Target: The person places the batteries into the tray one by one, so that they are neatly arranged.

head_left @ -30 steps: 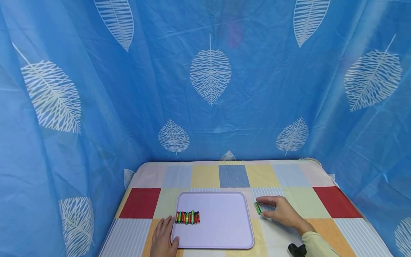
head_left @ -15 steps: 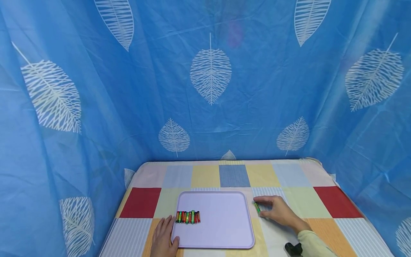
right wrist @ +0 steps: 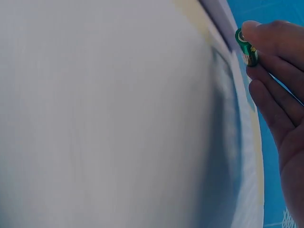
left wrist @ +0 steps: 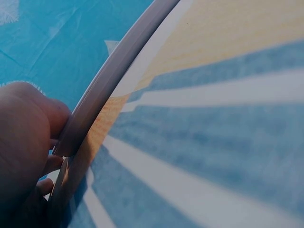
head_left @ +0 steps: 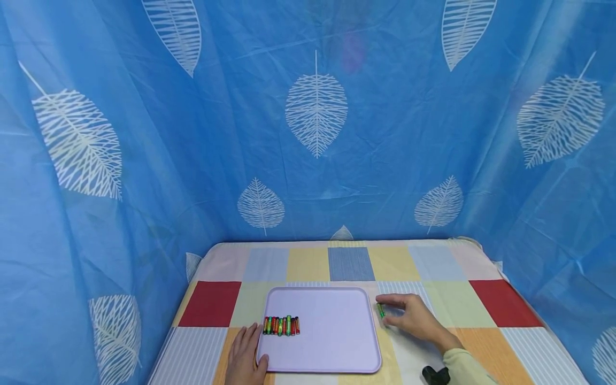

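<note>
My right hand pinches a small green battery between thumb and fingers, just outside the tray's right edge. In the right wrist view the battery stands out from the fingertips, one end facing the camera. The lilac tray lies flat on the table. My left hand holds its left edge near the front corner; in the left wrist view the thumb is at the tray rim, with other fingers partly hidden behind it. A side-by-side row of red and green batteries lies against the tray's left side.
A patchwork cloth covers the table. Blue curtain with white leaf prints surrounds it at the back and both sides. A black device sits by the right wrist, beside a pale sleeve.
My right hand has moved a little left with the green battery, coming closer to the tray. The left hand, tray and battery row stay where they were.
</note>
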The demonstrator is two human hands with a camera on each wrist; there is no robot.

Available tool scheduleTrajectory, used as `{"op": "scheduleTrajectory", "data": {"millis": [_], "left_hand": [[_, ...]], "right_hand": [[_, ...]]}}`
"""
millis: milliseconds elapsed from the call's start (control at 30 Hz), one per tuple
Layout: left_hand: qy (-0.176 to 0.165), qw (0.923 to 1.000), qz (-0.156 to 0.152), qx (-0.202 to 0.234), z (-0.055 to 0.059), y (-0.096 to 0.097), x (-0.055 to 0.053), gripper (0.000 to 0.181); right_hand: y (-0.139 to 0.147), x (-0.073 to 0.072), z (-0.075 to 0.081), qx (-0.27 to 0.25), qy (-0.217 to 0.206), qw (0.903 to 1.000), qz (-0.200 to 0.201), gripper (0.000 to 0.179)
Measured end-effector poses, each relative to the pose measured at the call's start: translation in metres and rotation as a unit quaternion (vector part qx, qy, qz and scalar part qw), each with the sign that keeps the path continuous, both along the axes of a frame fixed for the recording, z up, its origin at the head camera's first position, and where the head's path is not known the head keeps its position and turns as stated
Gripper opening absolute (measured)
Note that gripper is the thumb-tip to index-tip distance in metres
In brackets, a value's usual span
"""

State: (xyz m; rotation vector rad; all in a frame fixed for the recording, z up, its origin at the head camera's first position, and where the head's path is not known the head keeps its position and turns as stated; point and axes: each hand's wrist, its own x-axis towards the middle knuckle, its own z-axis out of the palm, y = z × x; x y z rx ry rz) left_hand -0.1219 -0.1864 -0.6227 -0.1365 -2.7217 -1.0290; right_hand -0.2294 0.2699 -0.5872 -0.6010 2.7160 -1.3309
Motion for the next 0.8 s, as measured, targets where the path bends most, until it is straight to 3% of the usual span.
{"op": "scheduleTrajectory", "data": {"millis": [100,200,467,667,800], "left_hand": [[0.035,0.9993,0.003,-0.012,-0.002,0.000,0.000,0.066],[0.047,0.9987,0.004,-0.017,-0.003,0.000,0.000,0.066],[-0.021,0.9998,0.003,0.000,0.002,-0.001,0.000,0.068],[-0.034,0.9994,0.007,-0.002,0.004,-0.001,0.000,0.069],[-0.022,0.9997,0.009,-0.007,0.002,0.000,0.000,0.069]], "right_hand": [[-0.010,0.002,0.001,-0.026,0.010,0.9995,0.016,0.047],[-0.022,0.003,0.000,-0.043,0.010,0.9986,0.028,0.046],[-0.065,0.008,-0.006,-0.092,-0.007,0.9950,0.039,0.045],[-0.102,0.014,-0.011,-0.133,0.000,0.9903,0.041,0.046],[-0.124,0.018,-0.013,-0.142,0.005,0.9891,0.041,0.047]]}}
